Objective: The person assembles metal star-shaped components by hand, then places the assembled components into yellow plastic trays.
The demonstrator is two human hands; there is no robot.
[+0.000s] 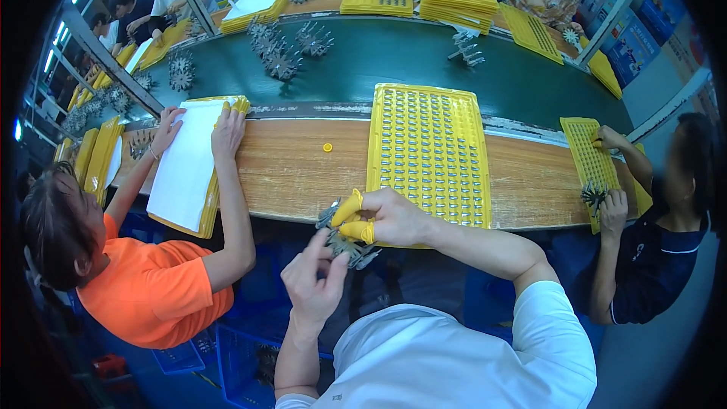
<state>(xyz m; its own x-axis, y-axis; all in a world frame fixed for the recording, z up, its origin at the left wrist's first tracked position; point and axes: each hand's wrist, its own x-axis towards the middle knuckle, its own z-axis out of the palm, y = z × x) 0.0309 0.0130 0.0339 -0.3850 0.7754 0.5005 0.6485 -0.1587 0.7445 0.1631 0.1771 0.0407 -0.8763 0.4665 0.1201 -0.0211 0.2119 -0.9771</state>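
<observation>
Two hands meet over the near edge of the wooden table [303, 174], both on one grey spiky plastic part [344, 242] that hangs just off that edge. The right hand [382, 218] wears yellow finger cots [350, 208] on thumb and forefinger and is clamped on the top of the part. The left hand [312, 282] comes up from below, its fingers closed on the lower spikes. Just behind the right hand, a yellow tray [429, 153] filled with rows of small grey pieces lies on the table, reaching from the near edge to the green conveyor belt [394, 60]. A small yellow cap [327, 147] sits alone on the wood to the tray's left. At the table's left end, another person's hands press on a white sheet [185, 159] over a yellow tray.
</observation>
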